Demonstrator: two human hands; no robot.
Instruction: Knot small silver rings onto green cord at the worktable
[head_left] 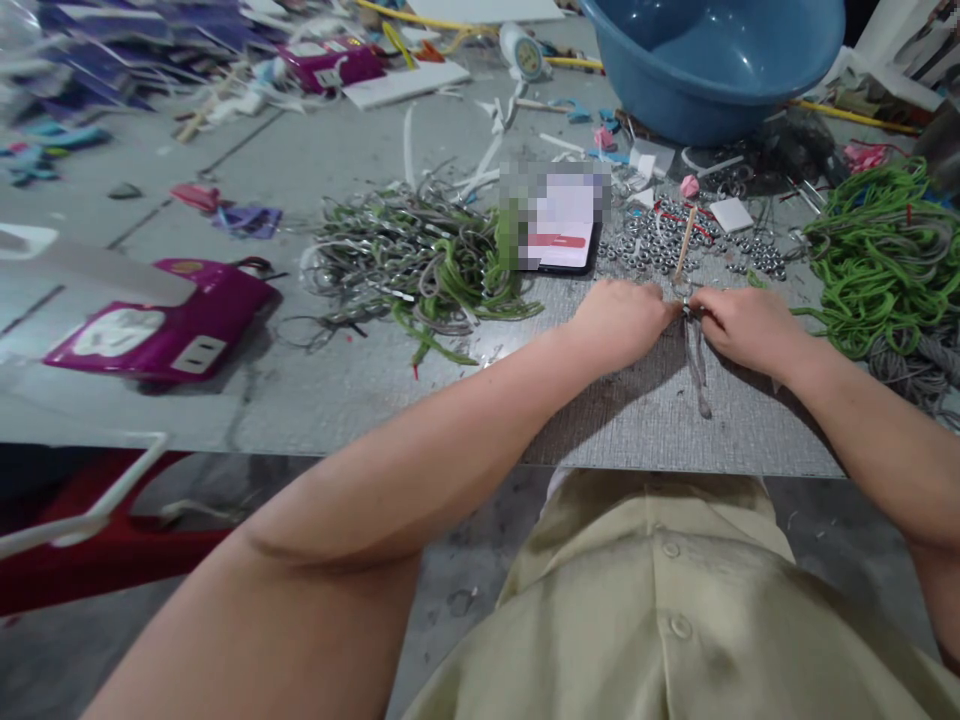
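Observation:
My left hand (626, 322) and my right hand (750, 325) meet at the table's front part, fingertips almost touching. Both are closed in a pinch at the top of a grey cord (697, 370), where a small shiny metal piece shows between them. The cord's doubled length hangs toward me and lies on the table. Just behind the fingertips a thin wooden stick (685, 245) stands up at a slant. Small silver metal rings or nuts (649, 245) are spread beyond the hands. What exactly each fingertip presses on is partly hidden.
Left of the hands lie a phone (562, 225) and a tangle of green and grey cords (427, 255). More green cord (885, 250) is heaped at right. A blue basin (705, 90) stands behind. Purple plastic casings (165, 320) sit at left, and scraps litter the back.

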